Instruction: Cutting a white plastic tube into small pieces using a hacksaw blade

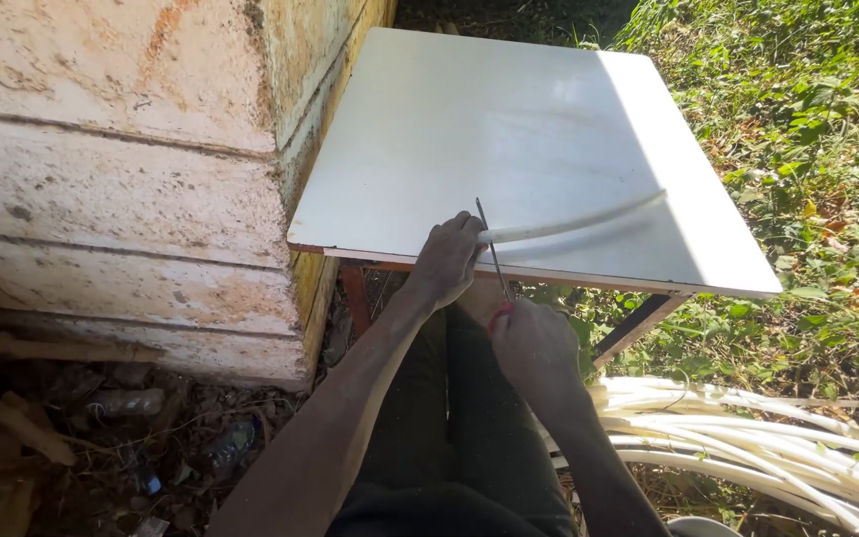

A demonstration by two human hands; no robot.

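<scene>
Stick (574, 225) pinned at board's (509, 119) near edge; blade (492, 249) seemingly crossing it.

— Where is the desk (509, 129) standing?

— It is standing just right of the wall (121, 179), with grass (807, 119) lying to its right and behind it.

— What is lying on it?

— A long stalk (579, 224) is lying across its near part, one end at the near edge. The left hand (446, 261) is pressing that end down; a thin blade (492, 251) is crossing it just to the right, held by the right hand (534, 348) in front of the edge.

— And below?

— A bundle of stalks (748, 438) is lying on the ground, right of the person's legs (449, 438).
</scene>
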